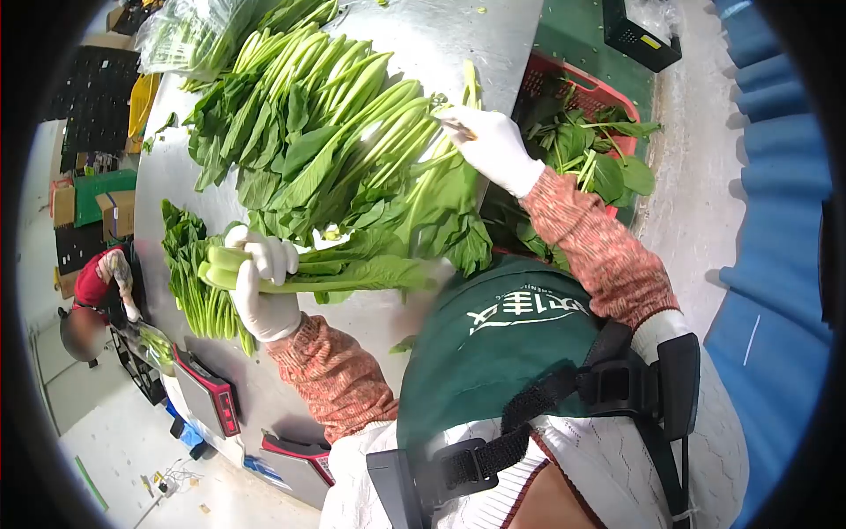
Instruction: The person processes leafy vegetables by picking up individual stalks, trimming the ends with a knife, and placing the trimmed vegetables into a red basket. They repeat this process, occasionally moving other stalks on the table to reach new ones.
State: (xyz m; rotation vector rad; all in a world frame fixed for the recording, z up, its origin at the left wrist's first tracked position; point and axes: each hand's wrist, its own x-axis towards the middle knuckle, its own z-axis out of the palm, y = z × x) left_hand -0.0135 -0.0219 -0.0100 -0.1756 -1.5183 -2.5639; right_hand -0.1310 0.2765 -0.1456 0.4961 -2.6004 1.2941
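My left hand (264, 280), in a white glove, is closed round a bunch of leafy greens (361, 269). Their thick pale cut ends point left and the leaves lie toward my apron. My gloved right hand (495, 148) is over the stem ends at the right side of a long pile of leafy greens (330, 132). Its fingers are drawn together, and what lies between them is partly hidden. One stalk (471, 84) sticks up just behind that hand. A smaller heap of greens (201, 282) lies left of my left hand.
Under the greens is a metal table (423, 40). A plastic bag of greens (189, 40) sits at its far left. A red crate (617, 101) with loose leaves stands right of the table, a black crate (641, 35) beyond. Scales (207, 388) and another person (106, 282) are at left.
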